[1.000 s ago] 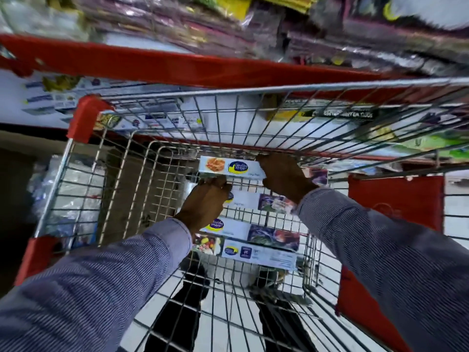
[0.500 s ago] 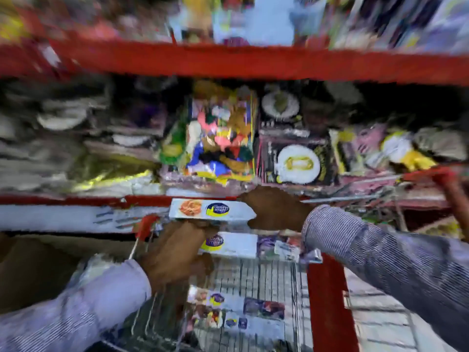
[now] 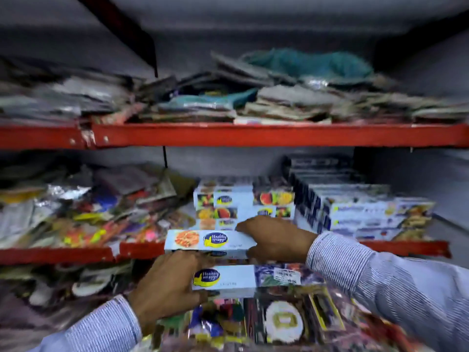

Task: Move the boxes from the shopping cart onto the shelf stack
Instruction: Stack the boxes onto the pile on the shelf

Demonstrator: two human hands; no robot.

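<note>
My right hand grips the right end of a long pale-blue box with a food picture and a blue-yellow logo, held level in front of the middle shelf's red edge. Below it my left hand grips the left end of a second, similar box with a price sticker. Just behind the upper box, a stack of the same boxes stands on the middle shelf. The shopping cart is out of view.
More blue boxes are stacked at the right of the middle shelf. Loose colourful packets fill its left side. The upper shelf holds piled flat packets. Bagged party goods lie below my hands.
Both hands lifted the two boxes out of the cart and up to the middle shelf. The view swung upward from the cart to the shelves, and the cart has left the frame.
</note>
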